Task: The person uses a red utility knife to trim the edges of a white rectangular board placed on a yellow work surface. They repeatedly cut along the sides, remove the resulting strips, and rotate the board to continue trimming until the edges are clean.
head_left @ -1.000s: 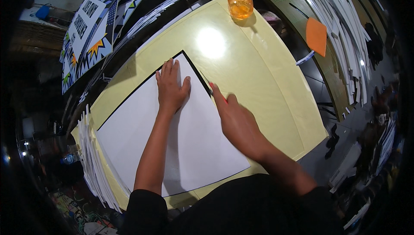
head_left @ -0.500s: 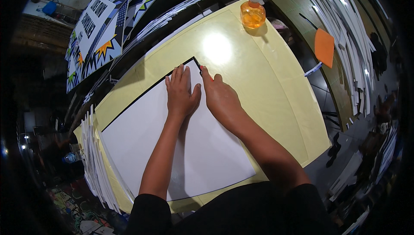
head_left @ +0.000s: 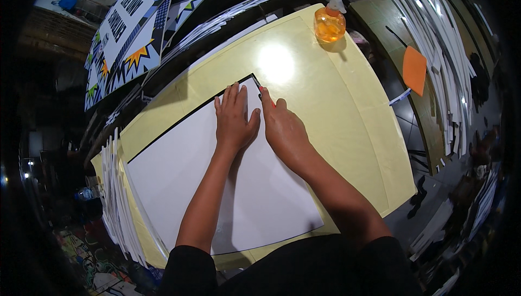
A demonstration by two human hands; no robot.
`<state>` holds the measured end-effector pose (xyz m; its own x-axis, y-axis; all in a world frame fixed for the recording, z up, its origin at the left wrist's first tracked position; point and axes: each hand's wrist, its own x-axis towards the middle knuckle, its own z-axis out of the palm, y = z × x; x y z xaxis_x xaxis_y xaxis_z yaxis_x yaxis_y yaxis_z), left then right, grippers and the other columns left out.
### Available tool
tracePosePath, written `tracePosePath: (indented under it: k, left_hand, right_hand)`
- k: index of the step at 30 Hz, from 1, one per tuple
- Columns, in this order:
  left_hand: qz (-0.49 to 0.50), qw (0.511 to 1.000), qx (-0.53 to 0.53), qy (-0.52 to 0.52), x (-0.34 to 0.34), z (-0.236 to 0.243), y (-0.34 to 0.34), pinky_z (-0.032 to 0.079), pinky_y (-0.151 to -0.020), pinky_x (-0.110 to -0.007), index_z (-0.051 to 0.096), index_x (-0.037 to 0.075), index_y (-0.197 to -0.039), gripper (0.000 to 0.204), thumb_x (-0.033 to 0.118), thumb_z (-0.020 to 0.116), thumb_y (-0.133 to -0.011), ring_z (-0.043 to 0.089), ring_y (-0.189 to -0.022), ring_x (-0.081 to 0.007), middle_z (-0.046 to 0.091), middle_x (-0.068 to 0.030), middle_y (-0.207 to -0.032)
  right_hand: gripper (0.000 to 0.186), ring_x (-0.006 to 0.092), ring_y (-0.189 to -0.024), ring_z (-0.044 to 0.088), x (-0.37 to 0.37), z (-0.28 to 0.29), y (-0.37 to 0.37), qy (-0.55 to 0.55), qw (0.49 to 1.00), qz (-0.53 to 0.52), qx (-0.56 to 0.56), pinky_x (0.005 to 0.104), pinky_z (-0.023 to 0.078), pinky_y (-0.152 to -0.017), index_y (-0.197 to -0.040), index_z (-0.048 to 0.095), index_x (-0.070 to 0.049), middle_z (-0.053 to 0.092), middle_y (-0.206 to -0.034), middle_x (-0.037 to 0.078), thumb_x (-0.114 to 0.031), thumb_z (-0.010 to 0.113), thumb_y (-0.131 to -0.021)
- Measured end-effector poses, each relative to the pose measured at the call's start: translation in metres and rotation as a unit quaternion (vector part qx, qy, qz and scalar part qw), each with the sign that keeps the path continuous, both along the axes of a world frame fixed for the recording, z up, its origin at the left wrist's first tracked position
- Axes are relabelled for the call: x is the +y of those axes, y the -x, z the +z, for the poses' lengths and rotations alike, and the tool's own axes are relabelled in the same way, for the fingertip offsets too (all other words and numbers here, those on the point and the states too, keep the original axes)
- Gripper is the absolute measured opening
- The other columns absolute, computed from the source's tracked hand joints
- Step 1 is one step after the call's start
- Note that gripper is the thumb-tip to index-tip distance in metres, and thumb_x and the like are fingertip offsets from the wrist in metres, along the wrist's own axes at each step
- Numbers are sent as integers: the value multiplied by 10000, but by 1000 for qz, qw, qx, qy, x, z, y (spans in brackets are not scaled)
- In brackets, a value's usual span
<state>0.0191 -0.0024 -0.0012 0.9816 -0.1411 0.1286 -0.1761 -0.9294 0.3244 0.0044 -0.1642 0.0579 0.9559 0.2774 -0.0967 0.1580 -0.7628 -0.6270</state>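
My left hand (head_left: 235, 119) lies flat, fingers spread, on a white sheet (head_left: 187, 195) near its top corner. Under the sheet a black border (head_left: 173, 122) shows along the upper edges. My right hand (head_left: 285, 136) is closed round a red cutter (head_left: 274, 104), forefinger stretched along it, at the sheet's right edge just below the top corner. The cutter's tip is small and hard to make out. Sheet and hands are on a pale yellow covered board (head_left: 353, 149).
An orange-liquid spray bottle (head_left: 329, 27) stands at the far edge. An orange squeegee (head_left: 414, 71) lies to the right beside white strips (head_left: 446, 79). More white strips (head_left: 116, 198) lie at the left. Printed comic-style signboards (head_left: 125, 46) are stacked at the back left.
My right hand with the cutter has moved up along the sheet's right edge toward the corner, closer to my left hand, which stays flat on the sheet. The view has shifted slightly.
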Motion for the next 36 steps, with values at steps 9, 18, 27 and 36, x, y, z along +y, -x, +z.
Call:
tracePosePath:
  k: [9,18,27,36]
  left_hand:
    - [8,1000,20,1,0,3,1,134,-1196,-547,445,28,-1436,648,278,635,-869,283,-1459,-333,360,-182,-1541]
    - [7,1000,17,6,1,3,1,133,-1195,-548,449,18,-1434,666,315,632,-868,281,-1460,-336,359,-183,-1542]
    - [3,1000,7,3,1,0,1,136,-1194,-548,443,11,-1438,677,328,627,-868,284,-1457,-338,359,-193,-1541]
    - [3,1000,12,-7,2,0,1,135,-1194,-547,430,7,-1443,683,332,620,-873,285,-1457,-338,359,-195,-1539]
  right_hand:
    - [522,405,-760,679,7,-8,-1,-1,1000,-14,21,439,576,-657,-1458,335,54,576,-1036,309,-140,470,-992]
    - [497,407,-783,663,6,-7,0,4,999,-28,31,457,560,-677,-1464,333,27,575,-1017,293,-118,439,-1000]
    - [554,389,-772,630,1,-17,3,16,998,-38,46,466,532,-694,-1500,313,-30,556,-987,243,-21,427,-958]
    - [500,412,-780,661,1,-9,2,11,999,-12,49,474,549,-679,-1473,329,19,575,-1021,286,-61,412,-987]
